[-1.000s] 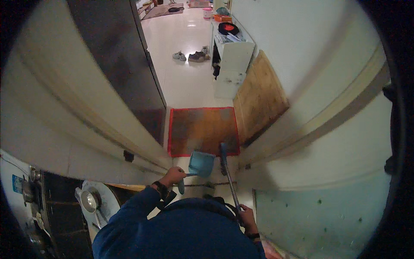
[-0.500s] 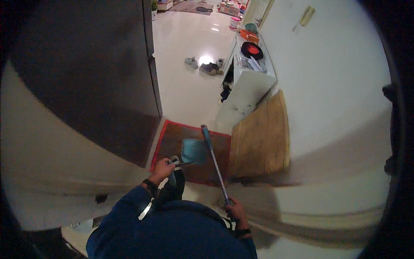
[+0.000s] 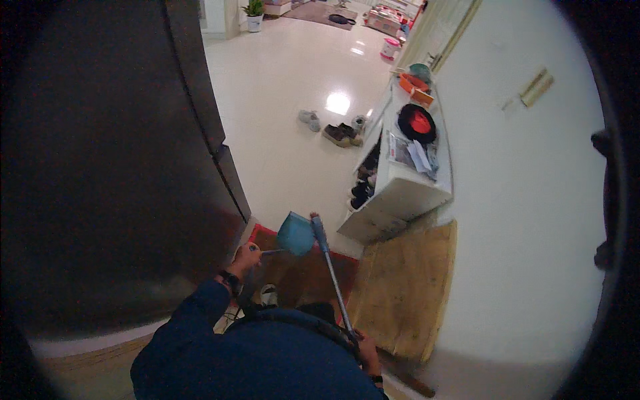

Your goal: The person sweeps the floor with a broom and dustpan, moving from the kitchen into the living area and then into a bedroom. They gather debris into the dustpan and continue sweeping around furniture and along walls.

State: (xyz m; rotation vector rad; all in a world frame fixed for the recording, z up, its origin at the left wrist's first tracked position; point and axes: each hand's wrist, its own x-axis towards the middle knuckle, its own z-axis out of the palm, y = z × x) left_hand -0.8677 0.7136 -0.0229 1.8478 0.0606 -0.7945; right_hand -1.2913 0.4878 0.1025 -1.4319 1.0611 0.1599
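My left hand (image 3: 247, 257) is closed round the thin handle of a teal dustpan (image 3: 295, 233). The pan hangs over the far edge of a dark mat with a red border (image 3: 303, 275). In my right hand (image 3: 366, 351) is the upper end of a long grey broom (image 3: 331, 268), gripped near my waist. The broom slants away from me, and its blue-grey head with short bristles lies just right of the dustpan. Whether broom and pan touch I cannot tell. Part of my shoe (image 3: 269, 295) shows on the mat.
A dark tall cabinet or fridge (image 3: 113, 173) walls the left side. At right stand a wooden board (image 3: 405, 293) against the wall and a white shoe cabinet (image 3: 390, 207) with things on top. Several shoes (image 3: 338, 135) lie on the shiny floor ahead; a potted plant (image 3: 254, 9) stands farther back.
My view has tilted up and forward, showing more floor and the plant. Both hands keep their tools; the dustpan has turned and shifted toward the mat's far edge, the broom head alongside.
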